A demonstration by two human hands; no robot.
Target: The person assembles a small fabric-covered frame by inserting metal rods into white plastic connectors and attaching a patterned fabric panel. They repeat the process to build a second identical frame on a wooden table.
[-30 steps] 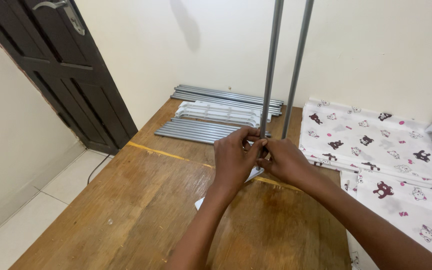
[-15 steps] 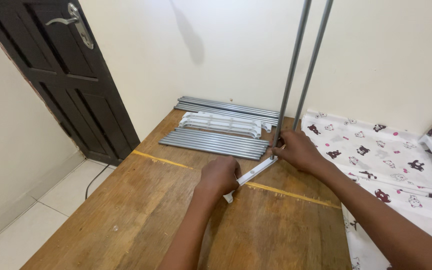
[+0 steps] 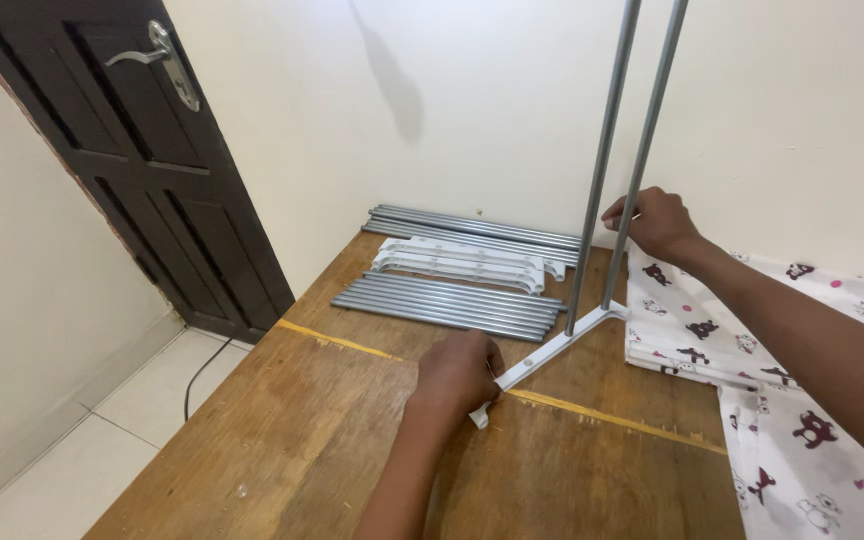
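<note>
The near end of a white plastic bar (image 3: 550, 352), lying on the wooden tabletop (image 3: 282, 440), is gripped by the closed left hand (image 3: 460, 372). Two upright grey poles (image 3: 612, 170) rise from the bar's far end; one is clasped by the right hand (image 3: 656, 222). Patterned cloth (image 3: 802, 400) lies just beside.

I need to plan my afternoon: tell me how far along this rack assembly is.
Done: two grey poles stand in the white base bar. In hand: left hand presses the bar's end, right hand grips a pole. Left: loose grey tubes, white connector bars and printed fabric cover.
</note>
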